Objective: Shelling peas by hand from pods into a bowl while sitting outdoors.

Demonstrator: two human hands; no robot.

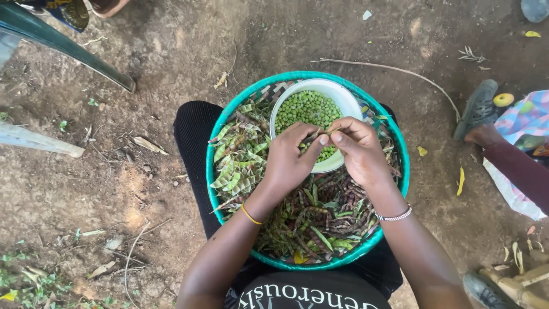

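A round woven basket with a teal rim [220,129] rests on my lap, full of green and brownish pea pods [243,157]. A white bowl [343,94] of shelled green peas [306,109] sits in its far side. My left hand [289,160] and my right hand [360,150] meet over the bowl's near edge, both pinching one thin pod [321,135] between the fingertips. There is a yellow band on my left wrist and a beaded bracelet on my right.
Bare dirt with dry leaves and twigs lies all around. A dark green chair leg [68,48] slants at top left. Another person's sandalled foot [477,109] and patterned cloth [526,123] are at the right. A long thin stick [394,70] lies beyond the basket.
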